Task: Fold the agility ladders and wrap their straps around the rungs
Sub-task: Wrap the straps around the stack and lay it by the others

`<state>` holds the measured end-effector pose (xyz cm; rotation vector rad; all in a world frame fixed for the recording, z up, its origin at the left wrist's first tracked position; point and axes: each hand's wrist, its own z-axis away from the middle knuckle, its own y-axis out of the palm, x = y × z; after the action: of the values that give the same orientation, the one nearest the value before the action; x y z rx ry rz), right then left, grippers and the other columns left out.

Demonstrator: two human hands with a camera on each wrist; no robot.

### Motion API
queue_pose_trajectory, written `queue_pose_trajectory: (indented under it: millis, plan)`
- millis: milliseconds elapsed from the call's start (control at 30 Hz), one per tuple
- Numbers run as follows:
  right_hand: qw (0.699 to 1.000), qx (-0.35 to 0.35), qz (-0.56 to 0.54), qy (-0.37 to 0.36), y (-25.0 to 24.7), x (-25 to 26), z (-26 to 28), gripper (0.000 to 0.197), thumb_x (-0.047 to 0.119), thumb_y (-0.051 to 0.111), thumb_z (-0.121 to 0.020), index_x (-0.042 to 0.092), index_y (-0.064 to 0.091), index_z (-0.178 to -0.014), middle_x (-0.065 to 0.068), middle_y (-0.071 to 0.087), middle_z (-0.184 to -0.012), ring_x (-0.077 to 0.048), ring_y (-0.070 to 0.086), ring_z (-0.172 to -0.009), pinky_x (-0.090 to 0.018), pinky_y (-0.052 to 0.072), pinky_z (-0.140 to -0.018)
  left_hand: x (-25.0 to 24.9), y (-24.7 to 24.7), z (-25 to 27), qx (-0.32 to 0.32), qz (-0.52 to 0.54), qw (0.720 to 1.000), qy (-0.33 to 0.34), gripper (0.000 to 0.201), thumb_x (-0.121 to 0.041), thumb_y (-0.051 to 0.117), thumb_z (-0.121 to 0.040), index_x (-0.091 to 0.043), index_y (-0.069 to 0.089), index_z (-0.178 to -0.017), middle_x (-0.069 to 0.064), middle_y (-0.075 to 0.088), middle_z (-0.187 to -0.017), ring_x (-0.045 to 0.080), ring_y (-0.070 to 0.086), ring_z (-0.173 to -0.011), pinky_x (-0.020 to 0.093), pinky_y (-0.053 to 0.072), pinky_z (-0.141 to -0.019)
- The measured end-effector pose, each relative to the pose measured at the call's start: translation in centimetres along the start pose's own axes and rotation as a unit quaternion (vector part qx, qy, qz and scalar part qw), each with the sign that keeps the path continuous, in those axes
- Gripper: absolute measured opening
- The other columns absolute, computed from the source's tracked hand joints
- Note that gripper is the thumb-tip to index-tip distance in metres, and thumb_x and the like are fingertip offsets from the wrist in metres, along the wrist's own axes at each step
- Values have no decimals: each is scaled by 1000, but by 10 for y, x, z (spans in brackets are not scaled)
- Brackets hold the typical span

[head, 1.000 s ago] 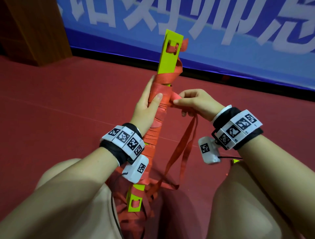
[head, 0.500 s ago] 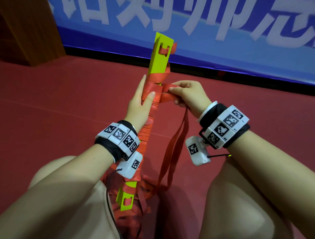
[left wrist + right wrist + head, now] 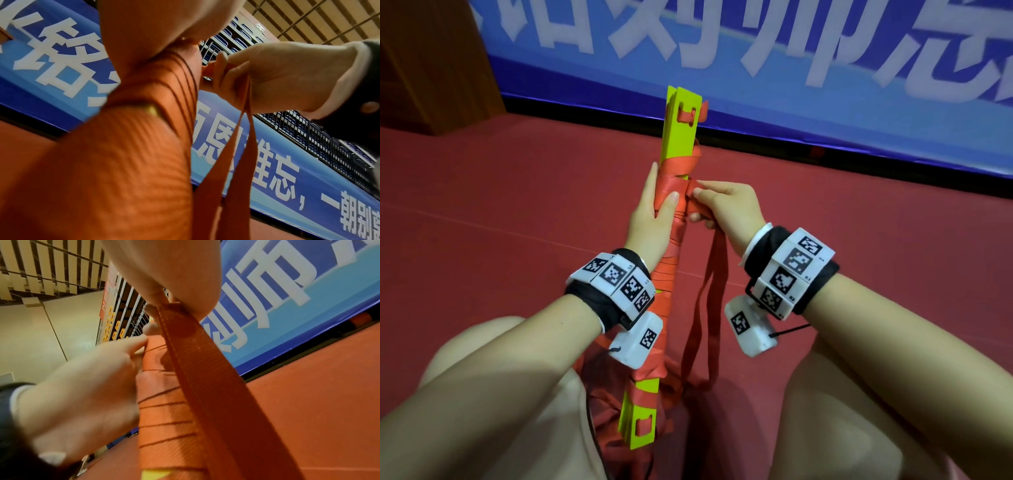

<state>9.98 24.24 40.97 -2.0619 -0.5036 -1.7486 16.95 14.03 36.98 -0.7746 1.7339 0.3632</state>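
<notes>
A stack of yellow-green ladder rungs [image 3: 678,133] stands almost upright between my knees, bound along most of its length by turns of red strap [image 3: 667,270]. My left hand [image 3: 654,212] grips the wrapped stack near its upper part, thumb pressed on the top turns. My right hand [image 3: 717,205] pinches the free strap right beside the stack. Two lengths of loose strap [image 3: 705,308] hang from that hand down to the floor. The left wrist view shows the wrapped bundle [image 3: 127,154] close up and the right hand [image 3: 277,76] holding the strap [image 3: 242,129]. The right wrist view shows the taut strap [image 3: 197,369] and my left hand [image 3: 82,386].
A red floor mat [image 3: 500,222] lies all around. A blue banner [image 3: 791,61] with white characters runs along the back, with a wooden panel [image 3: 431,61] at far left. My bare knees [image 3: 859,411] flank the bundle's lower end [image 3: 640,431].
The bundle has swung to a more upright stand. My right hand has drawn in close against it with the strap, its knuckles turned toward the stack. The left hand keeps its grip.
</notes>
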Motion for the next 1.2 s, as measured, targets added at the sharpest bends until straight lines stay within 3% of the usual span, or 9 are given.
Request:
queue_pose_trajectory:
  millis: [100, 200, 267, 400, 567, 733, 800, 933, 1200]
  plan:
    - [1000, -8, -1, -17, 9, -6, 2, 20, 3, 50, -95, 8, 65, -82, -9, 57, -62, -7, 57, -44, -17, 38, -42, 1, 3, 0, 3, 63, 998, -26, 54, -40, 32, -99, -39, 19, -152, 6, 62, -126, 23, 62, -108, 34, 47, -101]
    - [999, -17, 22, -34, 10, -9, 3, 29, 9, 51, -95, 16, 64, -69, 4, 57, -49, -15, 58, -54, -20, 41, -49, 2, 3, -2, 36, 108, 992, -48, 57, -16, 30, -101, -35, 18, -153, -2, 65, -102, 8, 62, -80, 22, 52, -83]
    - [998, -15, 41, -42, 9, -10, 1, 25, 17, 57, -94, 15, 66, -70, 3, 59, -53, -17, 59, -58, -25, 43, -55, 3, 1, -4, 77, 102, 991, -42, 64, -9, 34, -99, -35, 14, -154, -9, 63, -116, 8, 61, -89, 28, 49, -88]
    - [997, -14, 63, -46, 9, -12, -3, 33, 31, 67, -87, -2, 67, -81, -3, 57, -61, -16, 52, -60, -32, 43, -62, 3, -4, -3, 113, 98, 988, -31, 66, -2, 42, -101, -31, 15, -154, -14, 53, -129, -9, 61, -98, 15, 49, -81]
    - [994, -24, 104, -39, 6, -12, -7, 30, 36, 70, -84, 13, 60, -67, 4, 54, -54, -13, 49, -51, -30, 42, -57, -1, -7, 2, 150, 80, 985, -24, 67, 2, 32, -100, -32, 13, -154, -7, 46, -144, -7, 58, -96, 13, 46, -80]
    - [996, 47, -64, -32, -2, 3, -14, 16, 26, 65, -89, 12, 63, -82, -6, 56, -69, -11, 47, -56, -19, 36, -51, -7, -17, 0, 129, 141, 982, -11, 71, -4, 39, -102, -30, 0, -155, 0, 53, -137, -4, 63, -91, 19, 52, -71]
    - [991, 68, -112, -32, -5, 12, -14, 17, 26, 63, -89, 11, 61, -82, -5, 50, -64, -10, 40, -50, -17, 30, -46, -7, -18, 0, 134, 164, 977, -16, 78, -8, 47, -100, -29, -3, -154, 0, 59, -117, -3, 63, -82, 17, 51, -70]
    - [989, 100, -104, -34, -9, 20, -11, 22, 22, 55, -96, 16, 55, -74, 4, 40, -56, -4, 32, -43, -14, 24, -39, -9, -16, 5, 186, 141, 972, -15, 101, -29, 71, -73, -33, 10, -153, 10, 59, -123, 22, 63, -103, 40, 51, -95]
    - [993, 118, 26, -4, -26, 15, -14, 13, 30, 64, -90, 20, 72, -89, 2, 39, -57, -10, 22, -45, -18, 15, -39, 5, -11, 7, 166, 26, 985, 34, 99, -40, 68, -75, -29, 11, -155, -10, 39, -151, 3, 41, -135, 40, 30, -117]
